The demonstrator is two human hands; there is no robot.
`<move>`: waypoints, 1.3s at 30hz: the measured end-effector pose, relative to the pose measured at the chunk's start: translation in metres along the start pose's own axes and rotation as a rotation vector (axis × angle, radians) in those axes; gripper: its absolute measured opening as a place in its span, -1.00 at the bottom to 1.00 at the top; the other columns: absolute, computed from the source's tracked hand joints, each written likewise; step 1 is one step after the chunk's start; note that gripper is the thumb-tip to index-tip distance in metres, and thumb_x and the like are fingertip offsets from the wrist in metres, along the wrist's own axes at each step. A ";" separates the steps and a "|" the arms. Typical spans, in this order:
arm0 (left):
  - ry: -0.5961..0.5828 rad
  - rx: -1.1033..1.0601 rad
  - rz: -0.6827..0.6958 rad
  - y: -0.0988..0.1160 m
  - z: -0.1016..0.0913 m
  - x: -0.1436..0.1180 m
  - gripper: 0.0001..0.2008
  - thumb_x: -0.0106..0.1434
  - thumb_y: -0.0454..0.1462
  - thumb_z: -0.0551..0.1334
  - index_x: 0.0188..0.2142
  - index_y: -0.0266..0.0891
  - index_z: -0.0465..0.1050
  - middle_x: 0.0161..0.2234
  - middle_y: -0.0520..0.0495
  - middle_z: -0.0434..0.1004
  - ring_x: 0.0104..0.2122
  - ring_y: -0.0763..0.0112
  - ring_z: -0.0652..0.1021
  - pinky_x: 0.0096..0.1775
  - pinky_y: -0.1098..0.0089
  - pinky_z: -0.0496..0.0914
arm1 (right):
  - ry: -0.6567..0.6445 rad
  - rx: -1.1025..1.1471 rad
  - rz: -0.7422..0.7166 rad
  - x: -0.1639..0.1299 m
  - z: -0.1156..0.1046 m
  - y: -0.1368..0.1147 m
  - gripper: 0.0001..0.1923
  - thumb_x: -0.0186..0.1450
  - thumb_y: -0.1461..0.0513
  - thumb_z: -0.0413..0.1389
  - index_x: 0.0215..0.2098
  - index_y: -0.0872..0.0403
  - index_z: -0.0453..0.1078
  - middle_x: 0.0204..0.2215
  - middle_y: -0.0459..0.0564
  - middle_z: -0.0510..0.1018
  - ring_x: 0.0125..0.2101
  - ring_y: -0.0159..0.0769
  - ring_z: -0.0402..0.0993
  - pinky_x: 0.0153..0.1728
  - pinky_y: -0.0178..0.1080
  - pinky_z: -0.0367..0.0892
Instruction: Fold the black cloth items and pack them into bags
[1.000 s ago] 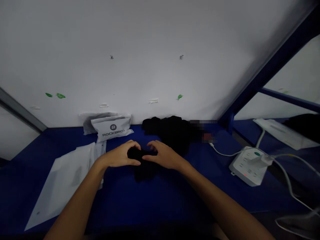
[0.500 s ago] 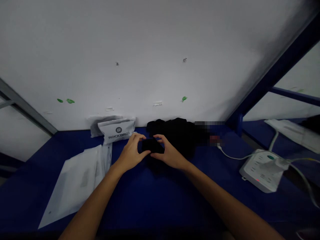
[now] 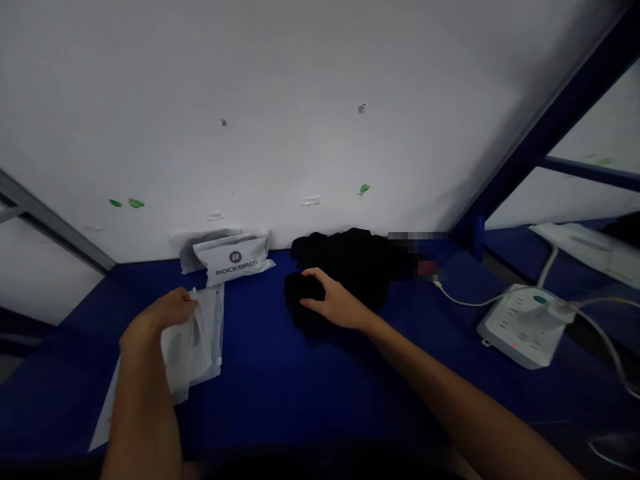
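Note:
My left hand (image 3: 170,313) is closed in a pinch on the top corner of a translucent zip bag (image 3: 203,343). More flat bags (image 3: 103,427) lie under it, partly covered by my left forearm. Around the right side of a dark bundle (image 3: 303,293), which looks like folded black fabric, my right hand (image 3: 333,300) curls with thumb and fingers gripping it. Black cloth (image 3: 345,250) lies heaped just behind and to the right of that bundle, and the two dark shapes are hard to tell apart.
Against the white wall, a filled white ROCKBROS pouch (image 3: 235,260) leans with another bag behind it. At the right sits a white power strip (image 3: 523,327) with a plugged-in adapter and cables. Everything rests on a blue tabletop (image 3: 270,393); blue frame posts (image 3: 520,153) rise at the right.
My left hand has let go of the black bundle and moved left to the bags, lifting the corner of one. My right hand has stayed at the bundle.

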State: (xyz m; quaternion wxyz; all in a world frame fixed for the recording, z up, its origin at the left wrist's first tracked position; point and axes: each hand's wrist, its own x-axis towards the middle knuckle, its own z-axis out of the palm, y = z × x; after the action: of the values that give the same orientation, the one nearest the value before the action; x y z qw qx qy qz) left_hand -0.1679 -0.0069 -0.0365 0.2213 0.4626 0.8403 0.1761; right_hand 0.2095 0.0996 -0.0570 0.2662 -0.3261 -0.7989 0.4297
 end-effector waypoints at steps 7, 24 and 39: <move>-0.098 0.044 -0.232 0.010 0.007 -0.004 -0.77 0.07 -0.19 0.23 -0.27 -0.16 0.29 -0.57 0.05 0.42 -0.37 0.17 0.51 -0.42 0.31 0.39 | -0.023 0.017 -0.034 0.001 -0.001 0.000 -0.50 0.26 0.20 0.22 0.14 -0.01 0.24 -0.07 -0.01 0.51 -0.10 -0.21 0.49 0.00 -0.08 0.38; -0.095 -0.240 0.380 0.078 0.023 -0.031 -0.67 0.17 -0.24 0.18 -0.05 -0.15 0.30 -0.51 0.16 0.26 -0.61 0.46 0.36 -0.54 0.43 0.30 | -0.041 0.097 -0.059 0.003 0.000 0.008 -0.45 0.25 0.21 0.22 0.18 -0.05 0.21 -0.07 0.01 0.51 -0.15 -0.19 0.51 -0.04 -0.05 0.40; 0.068 -0.287 0.799 0.136 0.109 -0.039 -0.82 0.26 -0.34 0.10 -0.26 -0.20 0.48 -0.41 0.05 0.41 -0.44 0.47 0.44 -0.42 0.48 0.29 | -0.008 -0.153 -0.117 0.004 0.005 0.008 -0.78 0.34 0.22 0.13 -0.09 -0.04 0.54 -0.01 0.04 0.39 -0.03 -0.18 0.42 0.07 -0.09 0.27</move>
State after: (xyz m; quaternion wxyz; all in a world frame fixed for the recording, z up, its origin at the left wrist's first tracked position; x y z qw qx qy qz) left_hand 0.0038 0.0386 -0.0517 0.1698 0.7103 0.5688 0.3783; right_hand 0.2057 0.1032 -0.0654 0.2618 -0.2966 -0.8480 0.3527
